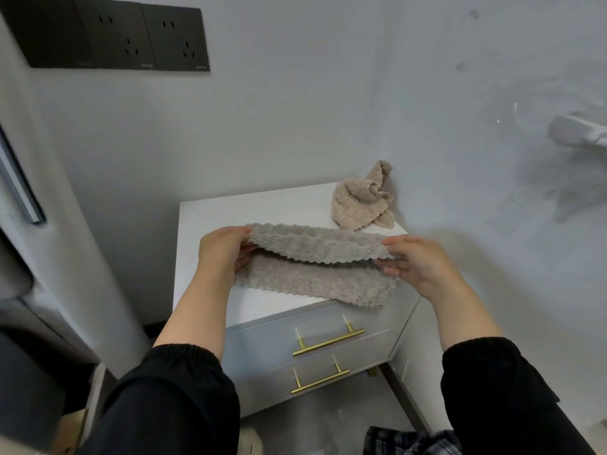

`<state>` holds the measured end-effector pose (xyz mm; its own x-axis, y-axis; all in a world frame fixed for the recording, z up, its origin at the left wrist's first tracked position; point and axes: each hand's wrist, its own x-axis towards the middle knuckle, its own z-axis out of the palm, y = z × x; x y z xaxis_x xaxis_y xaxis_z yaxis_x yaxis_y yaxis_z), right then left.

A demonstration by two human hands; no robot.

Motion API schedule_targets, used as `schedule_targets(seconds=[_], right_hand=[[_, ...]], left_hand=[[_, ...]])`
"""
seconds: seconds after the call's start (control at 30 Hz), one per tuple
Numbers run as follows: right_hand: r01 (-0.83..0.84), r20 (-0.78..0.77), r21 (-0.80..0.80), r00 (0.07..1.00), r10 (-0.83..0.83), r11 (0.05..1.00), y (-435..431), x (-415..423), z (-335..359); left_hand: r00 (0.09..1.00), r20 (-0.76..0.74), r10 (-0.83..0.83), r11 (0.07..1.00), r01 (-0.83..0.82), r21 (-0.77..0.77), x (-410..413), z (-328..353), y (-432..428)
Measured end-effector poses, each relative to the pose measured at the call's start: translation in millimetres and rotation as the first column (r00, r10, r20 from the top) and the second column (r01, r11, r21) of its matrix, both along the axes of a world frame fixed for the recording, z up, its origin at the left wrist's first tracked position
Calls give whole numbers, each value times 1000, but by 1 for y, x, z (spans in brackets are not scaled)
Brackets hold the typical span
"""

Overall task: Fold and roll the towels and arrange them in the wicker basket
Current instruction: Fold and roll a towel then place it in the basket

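Grey towel point(315, 280) lay at nightstand point(210, 218) front edge; left hand point(220, 254), right hand point(417, 267) pinched upper fold's ends; beige towel point(358, 205) crumpled at back right corner.

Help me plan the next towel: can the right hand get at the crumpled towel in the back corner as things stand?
Probably yes, once freed. The right hand pinches one end of the grey towel, so it must let go first. The crumpled towel lies behind it on the cabinet top, nothing between.
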<state>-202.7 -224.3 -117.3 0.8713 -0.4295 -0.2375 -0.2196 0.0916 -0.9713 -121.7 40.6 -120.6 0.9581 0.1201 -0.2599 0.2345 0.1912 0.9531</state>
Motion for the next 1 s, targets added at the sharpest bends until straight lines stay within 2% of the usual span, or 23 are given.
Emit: schedule_targets(seconds=[0.1, 0.13, 0.17, 0.27, 0.3, 0.5, 0.57, 0.7, 0.8, 0.9, 1.0], right_hand=[[-41, 61, 203, 998, 29, 978, -3, -7, 9], [-46, 57, 223, 998, 34, 974, -3, -9, 10], [-43, 26, 177, 999, 39, 983, -3, -11, 10], [-52, -131, -140, 991, 33, 989, 0, -14, 7], [-69, -160, -169, 986, 42, 983, 0, -14, 5], [-102, -209, -201, 976, 59, 974, -2, -13, -3], [-109, -217, -182, 974, 69, 977, -1, -13, -5], [-100, -205, -132, 976, 71, 986, -1, -14, -1], [-96, -191, -76, 978, 81, 992, -6, -14, 3], [-149, -222, -47, 966, 135, 988, -9, -16, 2], [-189, -297, -137, 944, 141, 973, -8, -16, -3]], left_hand=[[999, -29, 13, 990, -17, -143, 3, 3, 6], [999, -36, 5, 988, -11, -155, 3, 3, 9], [999, -46, -5, 992, -1, -128, 4, 2, 10], [996, -86, -14, 1000, 16, 24, 3, -1, 8], [996, -92, -16, 998, 21, 56, 4, -2, 7], [998, -18, -56, 968, 58, 242, 1, -9, 12], [998, -4, -58, 966, 57, 250, 0, -9, 12], [999, -22, -50, 983, 53, 173, 3, 0, 10], [999, 6, -43, 970, 40, 238, 3, 3, 10], [995, 93, -32, 873, -17, 487, 3, -1, 14], [992, 98, -80, 688, -16, 725, 5, -8, 17]])
